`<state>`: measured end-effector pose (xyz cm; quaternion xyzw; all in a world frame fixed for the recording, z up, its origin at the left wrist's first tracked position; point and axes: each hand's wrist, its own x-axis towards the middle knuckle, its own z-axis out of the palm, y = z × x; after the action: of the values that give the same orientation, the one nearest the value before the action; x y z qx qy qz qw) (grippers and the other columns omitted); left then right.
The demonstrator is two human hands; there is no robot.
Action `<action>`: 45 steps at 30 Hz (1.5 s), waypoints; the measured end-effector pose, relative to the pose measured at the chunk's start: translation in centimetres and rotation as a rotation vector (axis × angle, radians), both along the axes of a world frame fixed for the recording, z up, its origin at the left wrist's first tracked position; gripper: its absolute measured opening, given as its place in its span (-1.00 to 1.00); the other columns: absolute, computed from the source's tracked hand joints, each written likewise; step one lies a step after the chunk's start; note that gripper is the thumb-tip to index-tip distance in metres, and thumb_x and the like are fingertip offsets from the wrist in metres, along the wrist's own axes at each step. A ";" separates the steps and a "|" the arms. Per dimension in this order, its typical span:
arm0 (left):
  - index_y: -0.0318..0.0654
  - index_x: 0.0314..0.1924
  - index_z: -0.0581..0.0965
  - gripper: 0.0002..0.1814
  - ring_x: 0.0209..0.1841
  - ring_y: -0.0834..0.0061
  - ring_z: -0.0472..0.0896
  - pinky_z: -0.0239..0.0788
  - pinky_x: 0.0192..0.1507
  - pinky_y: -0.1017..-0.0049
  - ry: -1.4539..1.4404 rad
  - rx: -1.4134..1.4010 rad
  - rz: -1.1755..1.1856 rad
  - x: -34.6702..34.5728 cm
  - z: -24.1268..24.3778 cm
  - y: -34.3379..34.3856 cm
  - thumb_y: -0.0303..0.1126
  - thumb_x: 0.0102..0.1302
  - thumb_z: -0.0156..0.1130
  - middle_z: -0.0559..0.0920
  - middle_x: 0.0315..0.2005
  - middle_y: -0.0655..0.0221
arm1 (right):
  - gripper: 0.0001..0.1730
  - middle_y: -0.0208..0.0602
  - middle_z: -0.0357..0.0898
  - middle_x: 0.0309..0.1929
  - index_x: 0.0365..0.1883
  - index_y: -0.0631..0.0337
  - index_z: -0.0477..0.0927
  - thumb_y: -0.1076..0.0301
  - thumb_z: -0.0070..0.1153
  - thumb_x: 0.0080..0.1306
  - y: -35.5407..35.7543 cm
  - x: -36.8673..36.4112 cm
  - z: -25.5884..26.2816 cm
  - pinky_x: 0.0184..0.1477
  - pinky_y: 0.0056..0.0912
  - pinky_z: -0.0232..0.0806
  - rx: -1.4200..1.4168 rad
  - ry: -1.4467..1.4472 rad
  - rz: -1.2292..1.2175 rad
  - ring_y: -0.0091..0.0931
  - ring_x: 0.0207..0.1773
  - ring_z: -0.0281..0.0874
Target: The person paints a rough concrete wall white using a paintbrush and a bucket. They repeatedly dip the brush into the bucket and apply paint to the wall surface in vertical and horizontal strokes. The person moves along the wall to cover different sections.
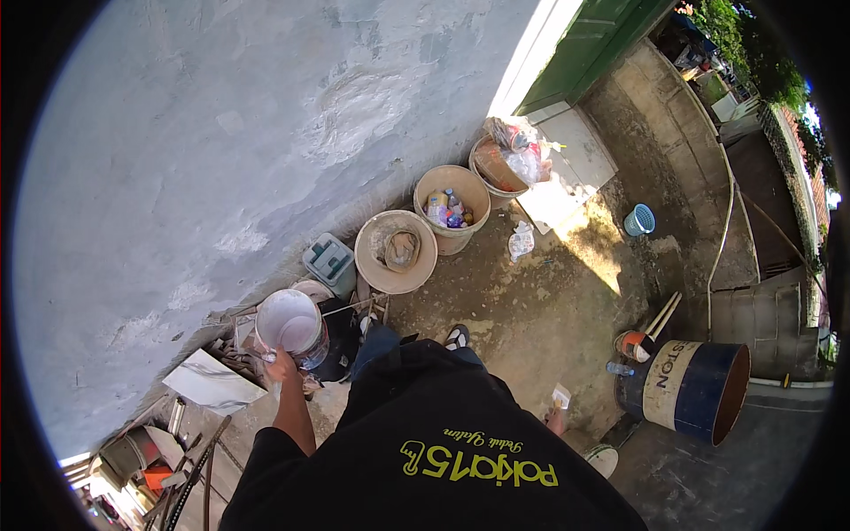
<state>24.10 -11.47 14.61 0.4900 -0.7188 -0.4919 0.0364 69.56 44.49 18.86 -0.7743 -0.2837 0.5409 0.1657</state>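
Observation:
My left hand (282,366) grips the near side of a white plastic bucket (289,323), tilted so that its pale, smeared inside shows. Down at my right side, my right hand (554,421) holds a small hand tool (560,397) with a tan handle and a flat, whitish head; whether it is a scraper or a brush cannot be told. Part of that hand is hidden by my black shirt. Beyond the bucket stand a grey-green lidded container (331,260) and a wide pale tub (396,252) with a dirty vessel inside.
Along the patchy plastered wall (265,133) stand a bucket of bottles (453,199) and one of rubbish (495,166). A blue basket (639,220) and a metal drum (690,391) are at the right. A marbled tile (214,383) and metal bars (192,474) lie lower left.

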 end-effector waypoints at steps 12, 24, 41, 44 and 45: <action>-0.44 0.18 0.52 -0.48 -0.32 0.43 0.60 0.43 -0.27 0.40 0.205 0.289 0.017 3.1 5.4 14.0 -0.32 0.26 0.32 0.66 -0.10 0.25 | -0.69 -0.67 0.20 -0.57 -0.05 0.10 0.46 0.25 0.32 0.39 13.5 -14.0 16.1 -0.60 -0.60 -0.04 0.294 0.388 0.640 -0.74 -0.66 0.07; -0.63 -0.01 0.53 -0.47 -0.49 0.38 0.51 0.27 -0.60 0.28 0.194 0.087 0.266 7.1 11.7 18.7 -0.19 0.30 0.33 0.63 -0.28 0.15 | -0.44 -0.67 0.22 -0.37 -0.09 0.15 0.39 0.44 0.56 0.10 7.2 -21.3 30.8 -0.28 -0.69 0.14 -0.092 0.549 1.490 -0.79 -0.33 0.17; -0.25 -0.40 0.43 -0.71 -0.70 0.52 0.28 0.01 -0.71 0.34 0.106 0.274 0.403 2.4 8.0 11.2 -0.21 0.33 0.24 0.35 -0.66 0.48 | -0.42 -0.62 0.20 -0.39 -0.01 0.20 0.35 0.40 0.49 0.17 -0.2 -36.1 33.7 -0.37 -0.60 0.10 -0.319 0.700 2.070 -0.74 -0.33 0.17; -0.31 -0.42 0.46 -0.70 -0.68 0.50 0.31 0.07 -0.67 0.32 0.110 0.202 0.415 2.0 7.1 9.8 -0.22 0.28 0.27 0.40 -0.65 0.42 | -0.38 -0.52 0.26 -0.37 0.02 0.21 0.35 0.29 0.51 0.16 -1.6 -38.6 34.1 -0.36 -0.57 0.19 -0.327 0.666 2.199 -0.70 -0.33 0.22; -0.32 -0.42 0.45 -0.69 -0.69 0.50 0.30 0.06 -0.67 0.32 0.098 0.221 0.413 1.2 8.8 11.7 -0.22 0.28 0.27 0.40 -0.65 0.42 | -0.35 -0.48 0.29 -0.36 0.03 0.21 0.35 0.25 0.52 0.16 -1.7 -39.4 34.1 -0.35 -0.55 0.22 -0.310 0.569 2.275 -0.69 -0.34 0.24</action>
<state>25.28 0.25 23.38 0.6031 -0.5427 -0.5728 0.1171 30.15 42.78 52.93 0.0598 -0.6940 0.5592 -0.4496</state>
